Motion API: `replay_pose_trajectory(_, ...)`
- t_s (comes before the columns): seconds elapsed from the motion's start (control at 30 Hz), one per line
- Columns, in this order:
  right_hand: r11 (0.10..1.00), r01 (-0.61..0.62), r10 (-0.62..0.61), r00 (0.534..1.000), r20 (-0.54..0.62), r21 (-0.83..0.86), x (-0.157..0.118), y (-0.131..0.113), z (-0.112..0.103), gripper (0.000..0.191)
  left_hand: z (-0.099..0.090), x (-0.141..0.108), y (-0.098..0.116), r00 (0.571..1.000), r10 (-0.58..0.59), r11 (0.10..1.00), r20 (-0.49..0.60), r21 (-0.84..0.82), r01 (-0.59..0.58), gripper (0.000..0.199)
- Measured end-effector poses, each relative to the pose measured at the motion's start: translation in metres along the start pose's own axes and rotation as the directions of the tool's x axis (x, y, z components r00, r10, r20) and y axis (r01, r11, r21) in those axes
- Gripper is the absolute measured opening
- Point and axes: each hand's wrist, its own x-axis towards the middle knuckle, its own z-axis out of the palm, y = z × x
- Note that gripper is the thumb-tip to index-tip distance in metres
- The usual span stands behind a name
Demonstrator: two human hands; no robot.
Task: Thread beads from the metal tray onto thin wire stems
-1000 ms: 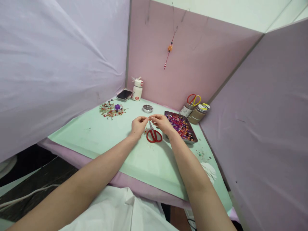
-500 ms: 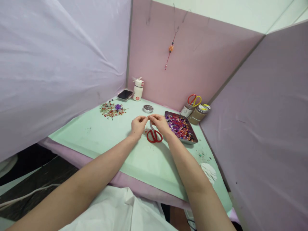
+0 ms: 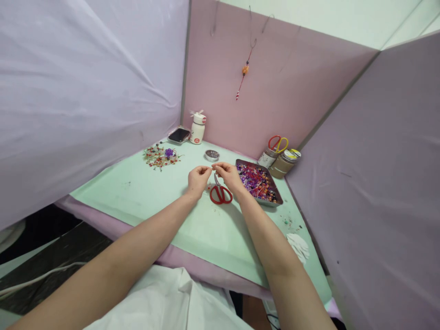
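Note:
Over the middle of the table, my left hand (image 3: 198,179) and my right hand (image 3: 227,175) meet fingertip to fingertip, each in a pinch. Whatever lies between the fingers is too small to make out. Red-handled scissors (image 3: 220,194) lie on the table just below my hands, blades pointing away from me. To the right of my right hand stands a metal tray (image 3: 279,200) full of purple, red and orange beads (image 3: 256,181). A small round tin (image 3: 212,155) of dark bits sits beyond my fingers.
A pile of beaded pieces (image 3: 160,157) lies on the left, near a phone (image 3: 179,135) and a white bottle (image 3: 198,129). Jars (image 3: 285,163) and more scissors (image 3: 277,144) stand at the back right. A beaded cord (image 3: 245,70) hangs from a hook. White gloves (image 3: 298,247) lie right.
My fingertips have shifted very slightly, and a little more of the scissors' blades shows under my right hand. The rest looks the same.

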Motion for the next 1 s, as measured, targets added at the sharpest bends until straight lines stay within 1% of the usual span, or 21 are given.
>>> replay_pose_trajectory(0.27,0.991,-0.113,0.114,0.993,-0.017,0.065,-0.0011,0.0028,0.0014,0.032,-0.0001,-0.0013,0.0035,1.0,-0.009,0.999,-0.009,-0.037,0.008,0.021)
replay_pose_trajectory(0.4,0.987,-0.123,0.125,0.992,-0.01,0.101,-0.0017,0.0028,0.0019,0.032,-0.0004,-0.001,0.003,1.0,-0.007,0.999,-0.009,-0.052,0.006,0.02)
replay_pose_trajectory(0.67,0.985,-0.137,0.138,0.99,0.001,0.109,-0.0018,0.0023,0.0035,0.032,-0.0006,-0.001,0.0032,1.0,-0.003,0.999,-0.006,-0.034,0.003,0.02)
replay_pose_trajectory(1.0,0.991,-0.117,0.118,0.993,-0.003,0.071,-0.0036,0.0,0.0033,0.029,-0.0007,-0.0007,0.0014,1.0,0.001,1.0,-0.012,-0.02,-0.001,0.019)
